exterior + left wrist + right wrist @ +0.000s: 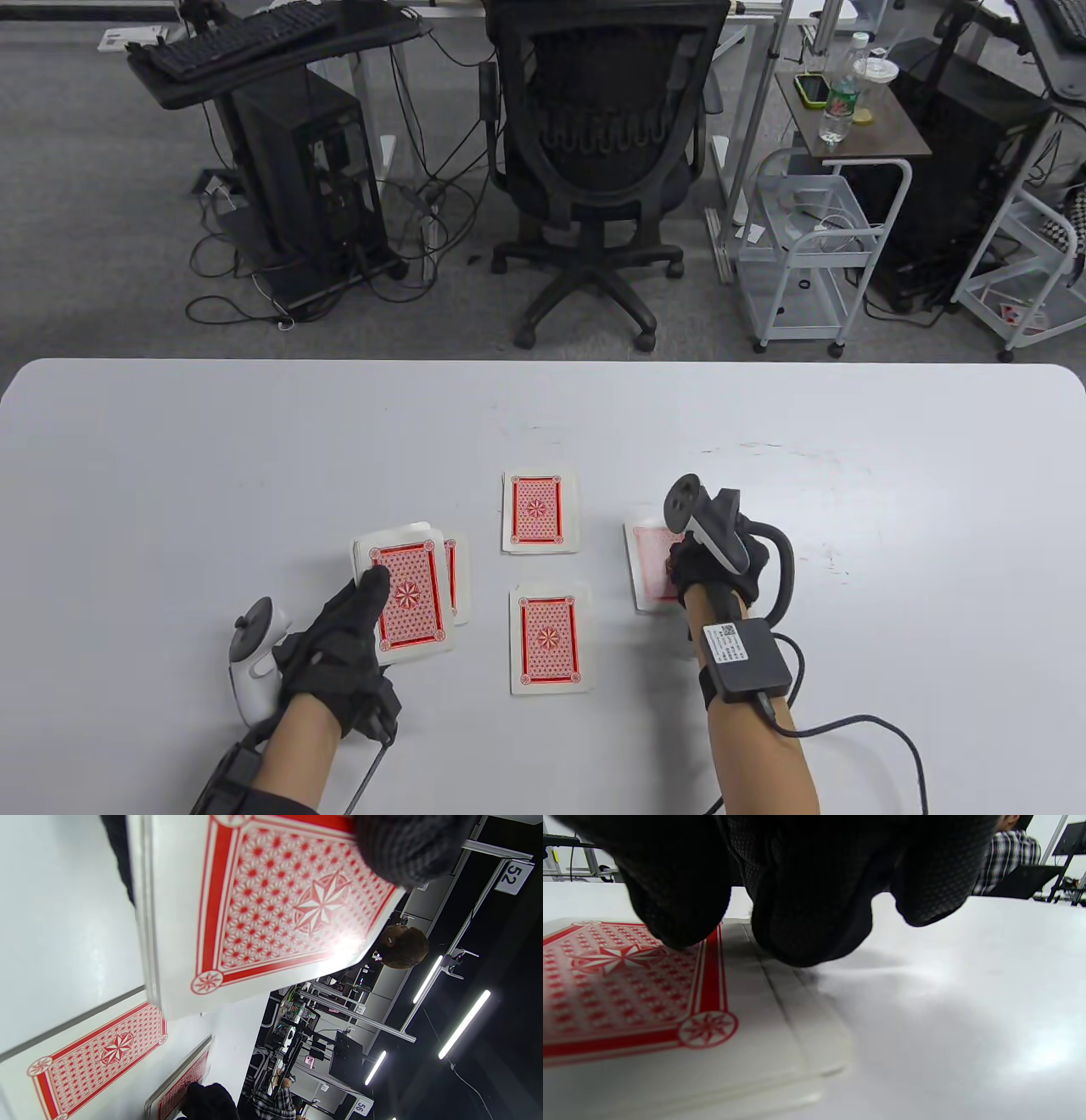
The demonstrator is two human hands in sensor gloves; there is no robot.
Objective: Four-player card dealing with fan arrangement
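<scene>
My left hand (344, 645) holds the red-backed deck (405, 594) face down, thumb on its top card; the deck fills the left wrist view (263, 908). A left pile (456, 577) peeks out from under the deck's right edge. A far pile (539, 514) and a near pile (550, 637) lie at the table's middle. My right hand (700, 564) is over the right pile (649, 564), and its fingertips (797, 925) rest on the top card (628, 984), which lies flat. The right thumb is hidden.
The white table (212, 475) runs wide on both sides of the piles. An office chair (598, 170) and a wire cart (806, 246) stand beyond the far edge. The right glove's cable (874, 730) trails across the near right of the table.
</scene>
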